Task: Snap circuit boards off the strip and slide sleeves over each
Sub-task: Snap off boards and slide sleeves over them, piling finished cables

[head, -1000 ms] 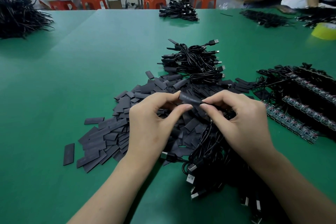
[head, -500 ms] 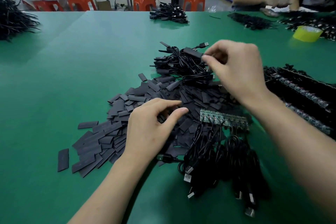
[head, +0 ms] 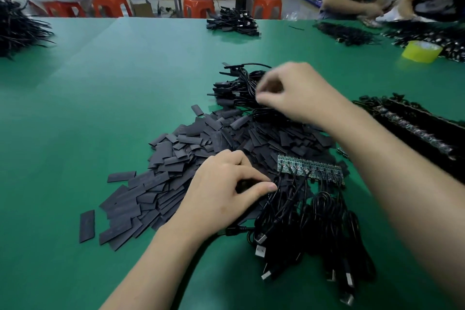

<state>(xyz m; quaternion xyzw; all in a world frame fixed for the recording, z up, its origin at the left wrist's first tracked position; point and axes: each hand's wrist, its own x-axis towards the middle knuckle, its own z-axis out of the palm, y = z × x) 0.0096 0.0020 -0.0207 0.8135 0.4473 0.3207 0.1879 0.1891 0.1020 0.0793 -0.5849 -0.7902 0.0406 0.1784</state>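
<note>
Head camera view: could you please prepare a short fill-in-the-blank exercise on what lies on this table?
1. The roll of tape at the far right is ____.
2. The circuit board strip lies to the ____ of the left hand.
3. The heap of flat sleeves rests on a ____ table.

Missing words: yellow; right; green.

On the table (head: 100,108), sleeve pile (head: 176,171) left of board strip (head: 310,170), cable bundle (head: 314,224) before it
</note>
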